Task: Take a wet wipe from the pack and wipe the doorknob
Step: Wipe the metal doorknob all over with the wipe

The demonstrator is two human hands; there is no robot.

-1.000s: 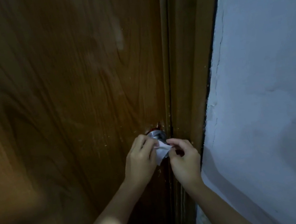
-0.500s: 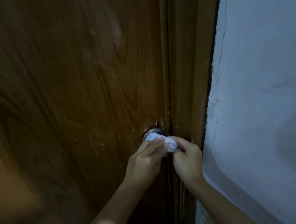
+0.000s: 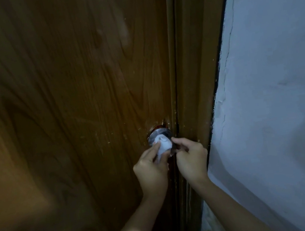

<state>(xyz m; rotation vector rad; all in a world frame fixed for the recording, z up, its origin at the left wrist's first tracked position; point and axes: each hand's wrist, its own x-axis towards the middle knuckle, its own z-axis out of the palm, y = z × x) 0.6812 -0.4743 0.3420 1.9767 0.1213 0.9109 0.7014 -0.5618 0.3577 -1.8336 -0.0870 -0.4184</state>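
A round metal doorknob (image 3: 160, 133) sits on the right edge of a brown wooden door (image 3: 66, 88). A crumpled white wet wipe (image 3: 163, 144) lies pressed over the front of the knob. My left hand (image 3: 151, 169) holds the wipe from the lower left with its fingers on it. My right hand (image 3: 191, 157) grips the right side of the knob and touches the wipe's edge; most of the knob is hidden behind the wipe and fingers. The wipe pack is not in view.
A wooden door frame (image 3: 196, 70) runs vertically just right of the knob. A white painted wall (image 3: 281, 98) with cracks along its edge fills the right side. The light is dim.
The wipe, first a flat piece held between both hands below the knob, is now bunched and pressed on the knob's front. Both hands have shifted slightly around the knob.
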